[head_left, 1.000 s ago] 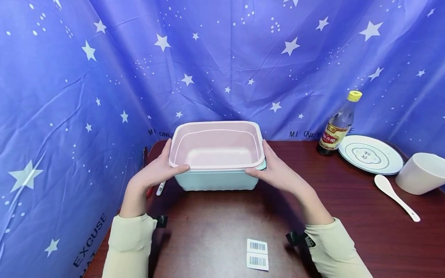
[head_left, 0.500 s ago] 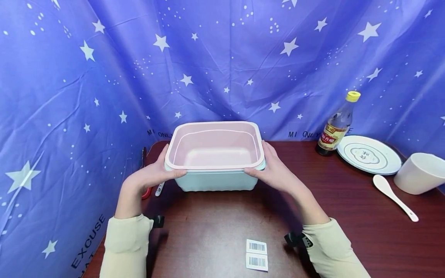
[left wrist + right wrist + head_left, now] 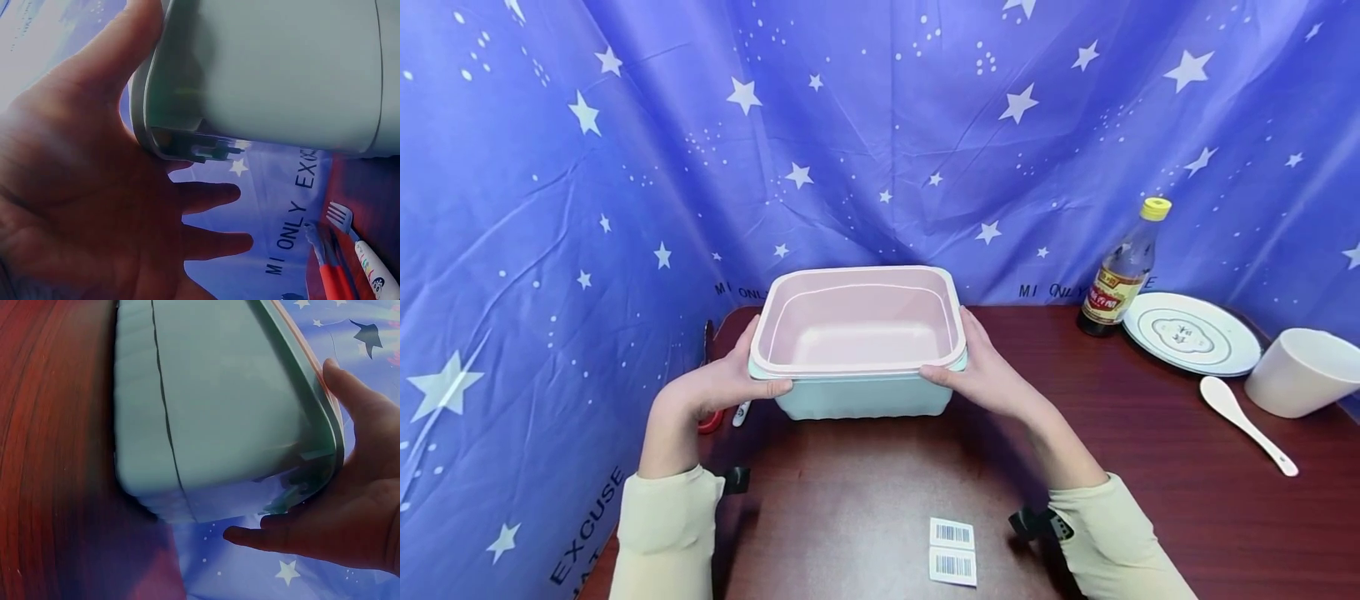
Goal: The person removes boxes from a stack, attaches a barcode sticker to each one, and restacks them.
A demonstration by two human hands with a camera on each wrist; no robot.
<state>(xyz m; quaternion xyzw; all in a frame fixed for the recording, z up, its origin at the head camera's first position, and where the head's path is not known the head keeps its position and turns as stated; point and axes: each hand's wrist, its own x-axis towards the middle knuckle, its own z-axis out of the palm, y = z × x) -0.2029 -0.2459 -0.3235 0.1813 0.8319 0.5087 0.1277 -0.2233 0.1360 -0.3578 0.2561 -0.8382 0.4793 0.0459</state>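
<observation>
A pale pink plastic basin (image 3: 861,312) sits nested inside a light teal basin (image 3: 865,396), its rim just above the teal one. My left hand (image 3: 726,379) holds the left end, thumb along the front rim. In the left wrist view some fingers of that hand spread past the corner of the teal basin (image 3: 281,75). At the opposite end my right hand (image 3: 988,367) grips the rim, its thumb on the front edge. The right wrist view has this hand (image 3: 369,481) around the corner, with the teal wall beside it.
On the right stand a dark sauce bottle (image 3: 1116,275), white plates (image 3: 1213,342), a white spoon (image 3: 1247,425) and a white cup (image 3: 1303,375). A barcode label (image 3: 952,550) lies in front. A fork (image 3: 369,262) and a red-handled tool (image 3: 331,269) lie at left.
The pink basin has shifted slightly left and down. My left hand has moved down and left, its thumb from the pink rim to the teal edge. The right hand remains at its end.
</observation>
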